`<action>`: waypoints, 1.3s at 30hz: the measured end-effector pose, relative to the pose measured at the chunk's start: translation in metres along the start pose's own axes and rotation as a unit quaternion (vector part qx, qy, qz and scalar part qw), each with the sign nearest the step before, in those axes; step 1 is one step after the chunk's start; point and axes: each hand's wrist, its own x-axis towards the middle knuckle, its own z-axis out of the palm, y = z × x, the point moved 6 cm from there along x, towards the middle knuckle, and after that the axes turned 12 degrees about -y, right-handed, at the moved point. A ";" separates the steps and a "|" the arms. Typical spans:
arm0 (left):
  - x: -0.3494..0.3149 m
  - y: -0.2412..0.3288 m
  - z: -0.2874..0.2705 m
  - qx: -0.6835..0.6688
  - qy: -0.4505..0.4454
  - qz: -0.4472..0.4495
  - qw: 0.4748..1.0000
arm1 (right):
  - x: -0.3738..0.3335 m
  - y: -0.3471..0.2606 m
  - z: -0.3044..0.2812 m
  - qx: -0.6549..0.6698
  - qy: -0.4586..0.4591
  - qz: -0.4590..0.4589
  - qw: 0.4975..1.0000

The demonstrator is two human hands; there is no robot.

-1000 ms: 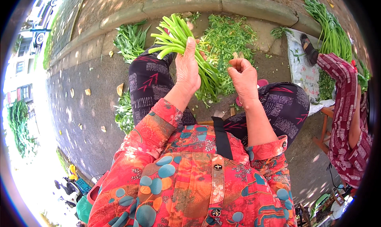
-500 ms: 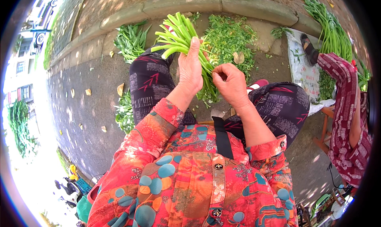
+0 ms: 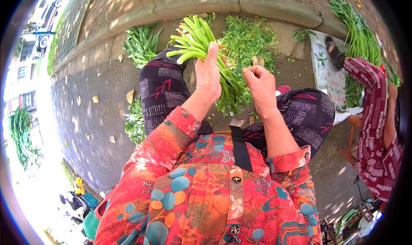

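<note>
My left hand [image 3: 209,75] is closed round a bunch of water spinach [image 3: 193,41], thumb lying along the stalks. The pale cut ends fan out to the upper left, and the leaves [image 3: 231,95] hang down between my knees. To the right of the bunch, a little apart from it, is my right hand [image 3: 261,87]. Its thumb and forefinger are pinched together, the other fingers curled in; whatever is between the tips is too small to make out. Beyond the bunch, loose picked leaves [image 3: 249,37] lie spread on the ground.
More leafy greens lie in piles on the left [image 3: 143,43] and beside my leg [image 3: 135,123]. Long stalks [image 3: 354,30] rest on a white sheet [image 3: 324,69] at the right, near a seated person's maroon-patterned leg [image 3: 365,86]. A stone kerb [image 3: 193,6] runs across the far side.
My right hand has moved right, away from the bunch, still pinched. My left hand and the bunch have shifted slightly right. The person at the right has moved a hand toward their knee.
</note>
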 end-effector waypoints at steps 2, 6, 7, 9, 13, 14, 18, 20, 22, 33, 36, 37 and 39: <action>0.000 0.001 0.000 -0.006 0.001 0.005 1.000 | 0.000 -0.003 -0.006 -0.071 0.018 0.004 0.997; 0.000 0.002 -0.001 -0.004 0.002 0.001 1.000 | -0.005 -0.018 0.010 -0.140 -0.009 -0.137 0.981; 0.000 0.001 -0.001 -0.005 0.001 -0.005 1.000 | -0.010 -0.022 0.016 -0.160 -0.022 -0.149 0.976; -0.002 0.003 0.001 -0.009 -0.001 -0.010 1.000 | -0.016 -0.031 0.026 -0.205 -0.049 -0.152 0.966; -0.004 0.001 0.005 -0.015 -0.005 -0.018 1.000 | -0.020 -0.036 0.031 -0.307 -0.024 -0.208 0.929; -0.004 0.001 0.007 -0.015 -0.007 -0.022 1.000 | -0.021 -0.038 0.031 -0.325 -0.017 -0.224 0.919; -0.006 0.002 0.012 -0.005 -0.013 -0.026 1.000 | -0.027 -0.051 0.033 -0.399 0.000 -0.291 0.870; -0.007 0.001 0.015 0.001 -0.016 -0.038 0.999 | -0.027 -0.055 0.033 -0.429 -0.001 -0.314 0.847; -0.009 -0.002 0.017 0.003 -0.019 -0.041 0.999 | -0.027 -0.055 0.032 -0.426 -0.002 -0.317 0.847; -0.008 -0.002 0.017 -0.026 -0.086 -0.056 0.994 | -0.009 -0.021 0.013 -0.068 -0.045 -0.055 0.995; -0.010 -0.001 0.019 -0.023 -0.089 -0.056 0.994 | -0.009 -0.015 0.010 0.019 -0.042 -0.009 0.999; -0.009 -0.001 0.020 -0.023 -0.090 -0.054 0.994 | -0.008 -0.013 0.009 0.033 -0.042 0.000 0.999; -0.009 -0.001 0.021 -0.021 -0.092 -0.051 0.994 | -0.007 -0.010 0.007 0.061 -0.042 0.022 0.997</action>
